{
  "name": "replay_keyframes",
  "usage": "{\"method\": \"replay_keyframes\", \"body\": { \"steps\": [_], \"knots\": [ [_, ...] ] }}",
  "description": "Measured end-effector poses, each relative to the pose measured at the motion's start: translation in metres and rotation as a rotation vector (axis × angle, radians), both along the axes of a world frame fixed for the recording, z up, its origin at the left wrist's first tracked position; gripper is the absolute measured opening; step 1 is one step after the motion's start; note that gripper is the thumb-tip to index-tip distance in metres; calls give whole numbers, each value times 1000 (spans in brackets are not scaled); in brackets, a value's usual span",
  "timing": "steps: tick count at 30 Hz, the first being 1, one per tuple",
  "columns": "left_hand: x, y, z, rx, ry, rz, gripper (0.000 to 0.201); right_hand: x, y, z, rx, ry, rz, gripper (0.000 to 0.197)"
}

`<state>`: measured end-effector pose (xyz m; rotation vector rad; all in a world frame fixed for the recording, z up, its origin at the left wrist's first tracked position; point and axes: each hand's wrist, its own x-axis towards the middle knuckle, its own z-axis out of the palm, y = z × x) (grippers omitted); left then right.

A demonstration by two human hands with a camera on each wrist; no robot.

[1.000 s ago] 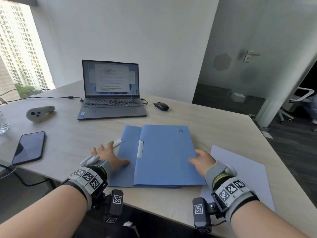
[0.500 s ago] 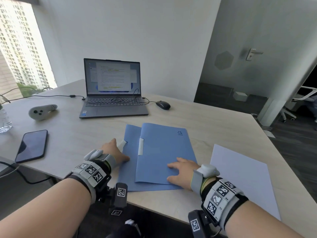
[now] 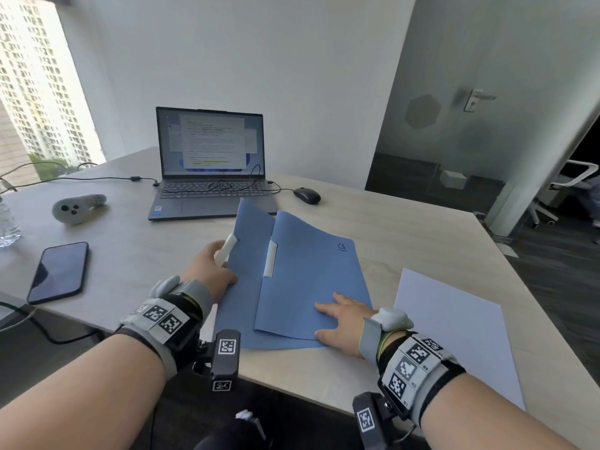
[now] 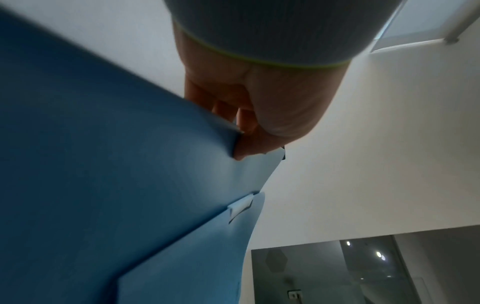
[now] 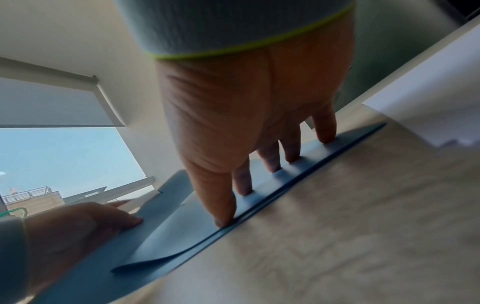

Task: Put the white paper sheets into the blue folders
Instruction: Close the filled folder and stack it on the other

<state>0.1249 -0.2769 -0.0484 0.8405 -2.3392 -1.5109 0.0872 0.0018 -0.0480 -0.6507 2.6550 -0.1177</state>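
Observation:
Two blue folders lie overlapped on the desk: the upper folder (image 3: 311, 274) with a white spine clip (image 3: 270, 263), and the lower folder (image 3: 250, 235) sticking out to its left. My left hand (image 3: 211, 264) grips the lower folder's left edge at its white clip (image 3: 227, 251) and holds that edge raised; the left wrist view shows my left hand (image 4: 254, 123) pinching the blue folder (image 4: 130, 164). My right hand (image 3: 341, 319) rests flat on the upper folder's near right corner, fingertips (image 5: 244, 189) pressing the folder (image 5: 182, 236). A white paper sheet (image 3: 454, 336) lies to the right.
An open laptop (image 3: 211, 177) with a cable over its keyboard stands behind the folders, a black mouse (image 3: 306, 195) to its right. A phone (image 3: 60, 271), a grey controller (image 3: 76, 207) and a water bottle (image 3: 6, 222) occupy the left. The desk's near edge runs below my wrists.
My left hand took the lower folder's left edge and lifted it, so the folders' far side now rises. My right hand slid left onto the upper folder and presses there.

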Motion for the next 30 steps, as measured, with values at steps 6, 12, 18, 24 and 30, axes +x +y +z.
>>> {"method": "replay_keyframes", "body": {
  "steps": [6, 12, 18, 24, 30],
  "knots": [
    [10, -12, 54, -190, 265, 181, 56, 0, 0, -3, 24, 30, 27, 68],
    [20, -34, 92, -153, 520, 325, 58, -5, 2, -8, 46, 35, 42, 67],
    [18, -20, 80, 251, 662, 194, 48, -11, 0, -5, -436, -130, -200, 52],
    [4, 14, 26, 596, 449, 21, 53, -13, 18, 14, -1239, -472, -737, 31],
    [-11, 48, -2, 506, 199, -55, 41, -15, 41, 1, -1171, -399, -758, 32]
  ]
}}
